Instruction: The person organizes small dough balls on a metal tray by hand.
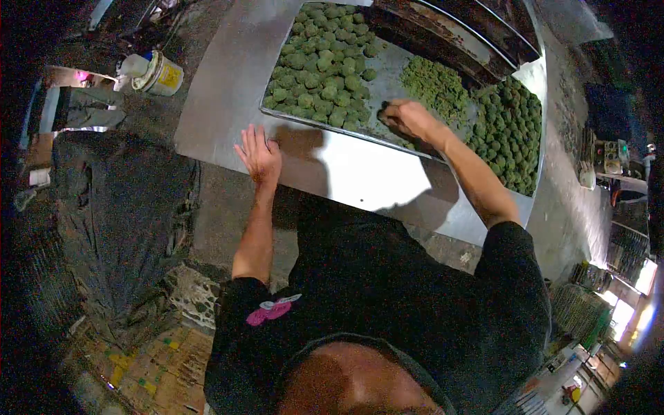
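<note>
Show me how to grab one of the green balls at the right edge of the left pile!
I'd pinch this green ball lightly around its middle, coming from above and from its right. It looks round, with no handle; its right side faces bare tray, while other balls crowd its left. The right hand seems nearest.
</note>
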{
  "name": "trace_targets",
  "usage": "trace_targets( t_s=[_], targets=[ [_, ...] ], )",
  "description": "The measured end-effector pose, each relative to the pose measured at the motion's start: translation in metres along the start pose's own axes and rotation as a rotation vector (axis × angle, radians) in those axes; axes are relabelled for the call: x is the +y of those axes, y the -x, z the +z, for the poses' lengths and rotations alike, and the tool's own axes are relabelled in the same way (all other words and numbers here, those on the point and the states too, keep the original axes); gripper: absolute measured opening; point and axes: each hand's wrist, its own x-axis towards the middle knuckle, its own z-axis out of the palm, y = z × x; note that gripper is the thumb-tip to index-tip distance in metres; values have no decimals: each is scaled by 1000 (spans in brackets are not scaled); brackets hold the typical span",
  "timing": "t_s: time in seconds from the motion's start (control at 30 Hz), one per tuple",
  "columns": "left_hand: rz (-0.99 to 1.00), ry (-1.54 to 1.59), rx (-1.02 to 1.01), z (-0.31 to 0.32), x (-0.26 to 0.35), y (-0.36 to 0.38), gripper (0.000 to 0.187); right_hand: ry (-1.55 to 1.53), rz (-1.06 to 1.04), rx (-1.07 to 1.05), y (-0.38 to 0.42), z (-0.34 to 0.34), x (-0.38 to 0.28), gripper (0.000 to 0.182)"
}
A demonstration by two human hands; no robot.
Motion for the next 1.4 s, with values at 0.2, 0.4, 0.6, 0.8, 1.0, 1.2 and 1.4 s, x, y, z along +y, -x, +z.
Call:
trace_targets(
  t_s=[0.2, 0.4, 0.6, 0.8, 1.0, 1.2, 1.4],
  targets=[
    [-25, -14, -33, 1, 0, 0, 42, -84, -221, -165, 17, 2, -13, 12],
    [-15, -31, -12, -1, 4, -4, 42, -179, -34, -120, 49, -18, -7, 6],
    [2, -40, -5, -3, 5, -4, 41, -13, 23, 119, 17, 13, 14, 14],
    [-5, -33, -8, -5, 7, -5, 40, 50, 2, 102, -2, 14, 4, 19],
    [-28, -37, -34, -4, 5, -2, 42, 20, 231, 210, 41, 13, 47, 19],
    [-19, -51, -41, -6, 8, -3, 42, -3, 114, 195, 36, 26, 5, 26],
    [-8, -31, -19, -4, 5, -2, 41, -735, 583, 490, 54, 12, 22, 26]
  ],
)
